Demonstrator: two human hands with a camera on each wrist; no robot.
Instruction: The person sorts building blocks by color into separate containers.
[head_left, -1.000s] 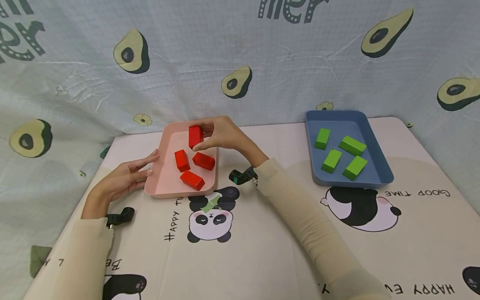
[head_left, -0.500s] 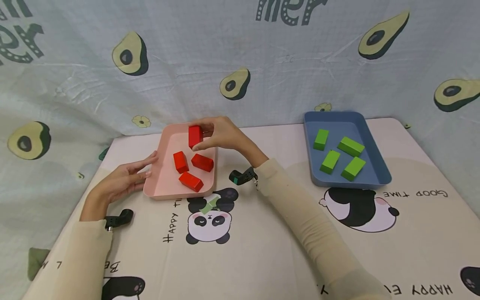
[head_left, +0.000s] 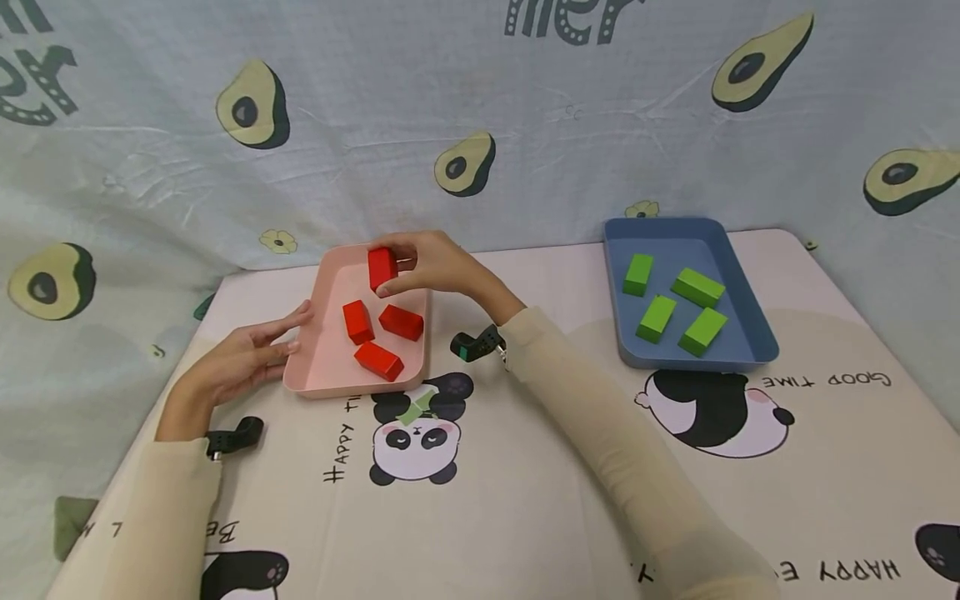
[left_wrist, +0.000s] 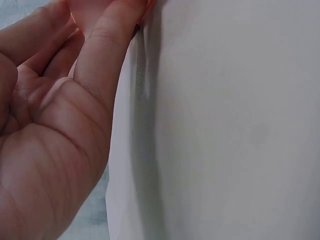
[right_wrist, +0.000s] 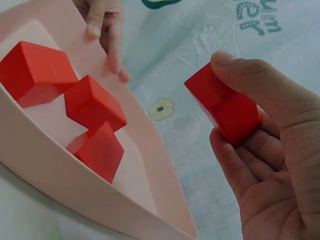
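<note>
My right hand (head_left: 435, 265) pinches a red block (head_left: 382, 268) between thumb and fingers over the far part of the pink tray (head_left: 303, 379). In the right wrist view the held block (right_wrist: 225, 107) is tilted and apart from the tray. On the tray floor lie three more red blocks: one to the left (head_left: 357, 322), one to the right (head_left: 402, 322) and one nearer (head_left: 378, 361). My left hand (head_left: 243, 358) rests against the tray's left rim with extended fingers and thumb. The left wrist view shows that hand (left_wrist: 60, 115) close up at the tray edge.
A blue tray (head_left: 738, 333) holding several green blocks (head_left: 697, 287) stands at the back right. A patterned cloth with pandas and lettering covers the table (head_left: 480, 517). Behind it hangs an avocado-print curtain (head_left: 360, 100). Both wrists wear black straps (head_left: 476, 343).
My right hand has shifted slightly left with the red block still pinched. The whole head view drifts a little left. My left hand stays at the pink tray's rim.
</note>
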